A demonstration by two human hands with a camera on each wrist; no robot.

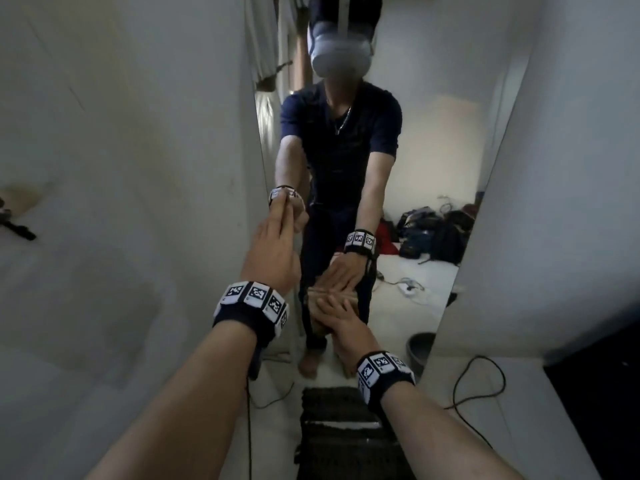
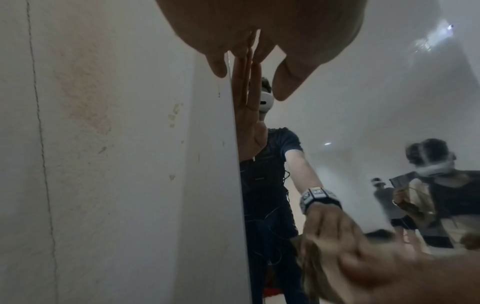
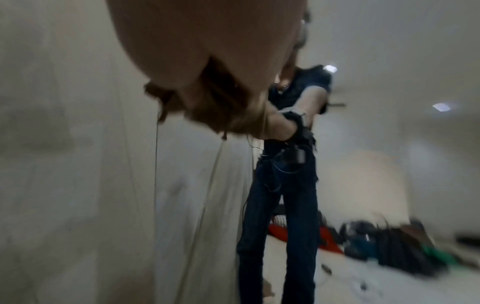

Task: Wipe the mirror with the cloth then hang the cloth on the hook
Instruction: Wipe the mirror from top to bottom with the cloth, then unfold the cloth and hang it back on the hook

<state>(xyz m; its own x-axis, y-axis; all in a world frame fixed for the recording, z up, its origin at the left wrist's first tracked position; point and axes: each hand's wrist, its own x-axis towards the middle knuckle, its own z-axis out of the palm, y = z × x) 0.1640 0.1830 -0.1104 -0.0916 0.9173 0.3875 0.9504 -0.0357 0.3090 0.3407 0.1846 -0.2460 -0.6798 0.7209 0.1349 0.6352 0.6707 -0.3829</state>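
Observation:
A tall frameless mirror (image 1: 426, 161) leans against the white wall and reflects me. My right hand (image 1: 341, 315) lies with straight fingers on a brown cloth (image 1: 313, 294) and presses it flat on the lower glass. The left wrist view shows the same cloth (image 2: 311, 265) under the right hand (image 2: 389, 273). The right wrist view is blurred, with the cloth (image 3: 207, 115) bunched below the right hand (image 3: 207, 41). My left hand (image 1: 273, 247) rests higher up with straight fingers at the mirror's left edge (image 2: 233, 144). A dark, hook-like fitting (image 1: 17, 230) sticks out of the left wall.
A black mat (image 1: 339, 427) lies on the floor below the mirror, and a black cable (image 1: 479, 379) loops to its right. A grey bowl (image 1: 420, 348) sits at the mirror's lower right corner. A dark block (image 1: 595, 393) stands at the far right.

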